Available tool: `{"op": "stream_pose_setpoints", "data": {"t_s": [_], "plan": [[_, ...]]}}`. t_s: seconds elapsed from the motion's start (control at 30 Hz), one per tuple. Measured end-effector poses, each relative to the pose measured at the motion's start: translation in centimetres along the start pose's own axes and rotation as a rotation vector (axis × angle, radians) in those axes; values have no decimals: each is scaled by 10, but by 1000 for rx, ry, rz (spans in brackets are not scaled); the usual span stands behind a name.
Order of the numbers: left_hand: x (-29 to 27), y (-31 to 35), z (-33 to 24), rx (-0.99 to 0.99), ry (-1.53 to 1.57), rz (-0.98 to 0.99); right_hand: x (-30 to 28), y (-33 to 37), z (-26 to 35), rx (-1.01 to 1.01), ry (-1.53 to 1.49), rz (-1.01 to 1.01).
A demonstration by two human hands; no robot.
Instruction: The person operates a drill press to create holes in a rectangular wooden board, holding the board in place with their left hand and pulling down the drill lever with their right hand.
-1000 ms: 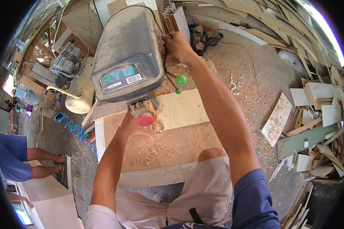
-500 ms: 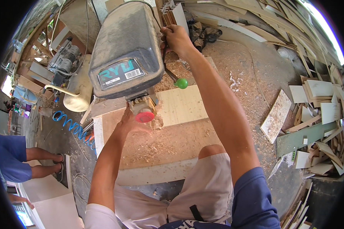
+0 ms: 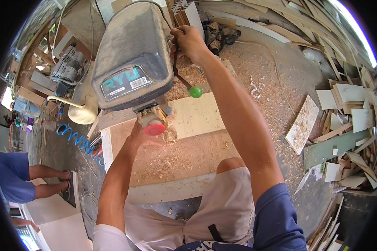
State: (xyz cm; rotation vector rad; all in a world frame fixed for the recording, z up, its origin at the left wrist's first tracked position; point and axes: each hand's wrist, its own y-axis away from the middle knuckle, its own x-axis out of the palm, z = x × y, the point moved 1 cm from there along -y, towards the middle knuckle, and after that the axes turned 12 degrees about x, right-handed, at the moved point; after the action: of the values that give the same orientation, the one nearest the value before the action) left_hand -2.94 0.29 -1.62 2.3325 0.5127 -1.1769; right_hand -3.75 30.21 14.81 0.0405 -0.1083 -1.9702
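At far left, a person in blue shorts (image 3: 12,175) stands well apart. Next come a cream cylindrical tank (image 3: 83,113) and a coiled blue hose (image 3: 84,145), both beyond the white left edge of the shavings-strewn wooden bench (image 3: 192,157). The left hand (image 3: 138,134) reaches partly behind a metal block with a round red front (image 3: 154,129); whether it grips anything, I cannot tell. Above looms a dusty grey machine housing (image 3: 132,54). A pale rectangular wooden board (image 3: 194,117) lies flat, just right of the block. The right hand (image 3: 191,43) curls closed around a dark metal lever (image 3: 175,62) by the housing's right edge; a green ball (image 3: 195,92) hangs below. Open floor (image 3: 262,69) separates bench from piled wood offcuts (image 3: 347,108).
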Motion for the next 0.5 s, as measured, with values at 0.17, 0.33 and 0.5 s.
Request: {"op": "stream_pose_setpoints", "data": {"t_s": [0.17, 0.33, 0.5], "plan": [[1, 4, -5, 41, -44, -65, 1, 3, 2, -6, 6, -5], [-4, 2, -13, 49, 14, -35, -1, 5, 2, -35, -10, -21], [16, 6, 19, 124, -99, -151, 3, 8, 6, -73, 7, -56]]}}
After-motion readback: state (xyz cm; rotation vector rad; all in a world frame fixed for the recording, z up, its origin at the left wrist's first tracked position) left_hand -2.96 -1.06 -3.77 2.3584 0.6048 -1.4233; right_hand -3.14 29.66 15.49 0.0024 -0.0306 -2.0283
